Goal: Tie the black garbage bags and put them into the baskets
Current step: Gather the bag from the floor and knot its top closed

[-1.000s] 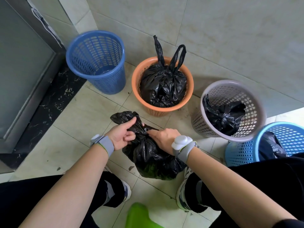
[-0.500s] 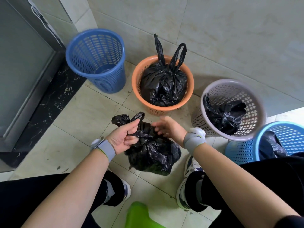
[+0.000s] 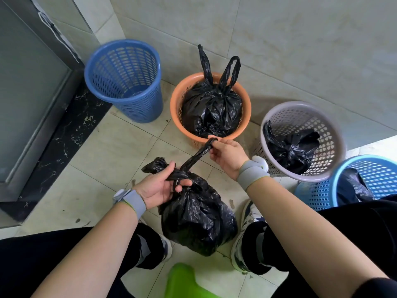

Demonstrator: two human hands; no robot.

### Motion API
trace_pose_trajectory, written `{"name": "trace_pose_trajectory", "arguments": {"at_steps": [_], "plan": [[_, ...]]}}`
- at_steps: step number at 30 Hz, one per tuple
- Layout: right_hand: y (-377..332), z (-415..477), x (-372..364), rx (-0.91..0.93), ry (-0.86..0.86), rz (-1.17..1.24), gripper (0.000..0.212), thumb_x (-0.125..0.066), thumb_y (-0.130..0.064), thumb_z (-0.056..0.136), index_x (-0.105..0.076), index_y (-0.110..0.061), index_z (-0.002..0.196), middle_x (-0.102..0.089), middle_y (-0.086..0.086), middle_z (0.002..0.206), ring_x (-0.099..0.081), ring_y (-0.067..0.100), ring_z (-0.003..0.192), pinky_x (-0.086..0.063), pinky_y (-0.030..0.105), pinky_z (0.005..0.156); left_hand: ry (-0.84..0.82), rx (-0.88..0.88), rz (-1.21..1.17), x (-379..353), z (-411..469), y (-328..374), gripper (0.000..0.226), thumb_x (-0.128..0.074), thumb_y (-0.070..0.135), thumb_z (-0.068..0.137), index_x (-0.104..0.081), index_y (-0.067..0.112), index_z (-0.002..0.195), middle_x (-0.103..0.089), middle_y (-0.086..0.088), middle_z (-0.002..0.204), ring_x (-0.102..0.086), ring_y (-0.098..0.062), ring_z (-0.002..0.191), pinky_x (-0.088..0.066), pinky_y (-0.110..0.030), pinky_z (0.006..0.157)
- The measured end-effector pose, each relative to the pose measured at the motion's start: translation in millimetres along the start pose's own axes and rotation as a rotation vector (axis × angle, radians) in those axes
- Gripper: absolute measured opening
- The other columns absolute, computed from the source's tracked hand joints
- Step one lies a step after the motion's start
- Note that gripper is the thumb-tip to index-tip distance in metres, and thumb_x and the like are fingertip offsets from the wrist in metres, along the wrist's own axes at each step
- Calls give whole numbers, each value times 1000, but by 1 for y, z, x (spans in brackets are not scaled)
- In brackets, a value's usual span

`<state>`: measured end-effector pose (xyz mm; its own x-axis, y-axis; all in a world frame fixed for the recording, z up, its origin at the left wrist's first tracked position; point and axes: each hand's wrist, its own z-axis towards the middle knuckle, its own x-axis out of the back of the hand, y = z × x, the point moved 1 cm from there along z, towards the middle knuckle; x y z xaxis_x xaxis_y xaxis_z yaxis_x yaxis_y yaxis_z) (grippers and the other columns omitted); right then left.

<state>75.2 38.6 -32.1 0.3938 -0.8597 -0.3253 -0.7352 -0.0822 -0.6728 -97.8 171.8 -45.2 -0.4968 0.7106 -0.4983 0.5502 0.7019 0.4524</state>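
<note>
A: Start with the big things; what stands around?

B: Four baskets along the wall; the dark blue basket at far left holds nothing I can see; the orange basket holds a tied bag with its two handles standing up; the grey basket has a knotted bag inside; the light blue basket at the right edge shows black plastic too, though I cannot tell if it is tied.

A: And the bag being worked?

B: The black garbage bag sits on the tiled floor between the person's shoes, just in front of the orange basket; full and rounded, neck gathered.

A: The hands?

B: The left hand is closed around the gathered neck and one handle, whose end sticks out past the thumb; the right hand has its fingertips pinched on the other handle, drawn taut up and away toward the orange rim.

A: So which step?

B: Tying, I judge; the knot looks part-made, one strand being pulled through or tight; whether it has already cinched I cannot say.

A: Next?

B: Likely a firm opposing pull to seat the knot; then a lift by the neck toward the dark blue basket, the only one that looks free; the thin plastic could tear if yanked.
</note>
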Motion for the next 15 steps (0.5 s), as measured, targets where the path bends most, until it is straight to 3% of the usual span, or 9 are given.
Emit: {"name": "trace_pose_trajectory", "arguments": {"at_steps": [2, 4, 6, 8, 10, 12, 13, 15], "plan": [[3, -2, 10, -15, 21, 62, 18, -46, -6, 101, -65, -7, 105, -60, 8, 82, -55, 16, 68, -48, 28, 66, -3, -19, -118, 2, -1, -1, 45, -38, 51, 95, -63, 20, 117, -74, -16, 98, -62, -14, 60, -52, -22, 60], [8, -6, 15, -44, 2, 110, 21, -41, -11, 103, -59, -5, 112, -62, 15, 100, -64, 22, 81, -55, 33, 71, -35, -35, -158, 3, -1, -4, 43, -32, 52, 99, -60, 20, 89, -71, -20, 111, -68, -19, 71, -54, -31, 69], [10, -10, 16, -83, -38, 179, 24, -35, -11, 103, -53, -4, 116, -60, 20, 108, -70, 26, 87, -60, 35, 72, -37, -54, -182, 4, 1, -8, 48, -28, 52, 100, -44, 22, 67, -66, -22, 120, -71, -23, 84, -49, -41, 81], [8, -15, 16, -121, -57, 206, 23, -31, -9, 101, -53, -4, 101, -59, 17, 93, -72, 26, 76, -60, 37, 71, 22, -69, -201, 3, 3, -8, 52, -29, 51, 100, -40, 24, 58, -68, -21, 117, -72, -24, 91, -44, -46, 89], [10, -17, 16, -146, -50, 140, 27, -28, -8, 99, -49, -11, 83, -50, 8, 75, -66, 21, 62, -59, 34, 66, 102, -104, -190, 3, 2, -7, 47, -43, 47, 97, -51, 24, 56, -73, -16, 105, -71, -23, 93, -45, -46, 92], [17, -17, 17, -174, -28, 15, 27, -26, -8, 96, -45, -13, 77, -43, 4, 68, -61, 18, 55, -56, 31, 59, 145, -150, -126, 1, 1, -3, 20, -62, 31, 89, -64, 23, 71, -73, -11, 105, -69, -22, 95, -49, -43, 90], [22, -17, 16, -203, -10, -36, 27, -27, -8, 95, -45, -14, 75, -42, 4, 67, -60, 18, 54, -55, 32, 58, 154, -176, -96, 0, 1, -1, 16, -66, 20, 86, -62, 23, 70, -73, -10, 107, -67, -22, 97, -49, -41, 89], [29, -19, 14, -278, 17, -133, 26, -29, -6, 92, -46, -12, 73, -45, 6, 64, -60, 20, 53, -54, 33, 57, 212, -201, -19, -1, 1, -1, 43, -67, 2, 84, -44, 27, 58, -73, -9, 102, -66, -22, 101, -47, -38, 89]]}}
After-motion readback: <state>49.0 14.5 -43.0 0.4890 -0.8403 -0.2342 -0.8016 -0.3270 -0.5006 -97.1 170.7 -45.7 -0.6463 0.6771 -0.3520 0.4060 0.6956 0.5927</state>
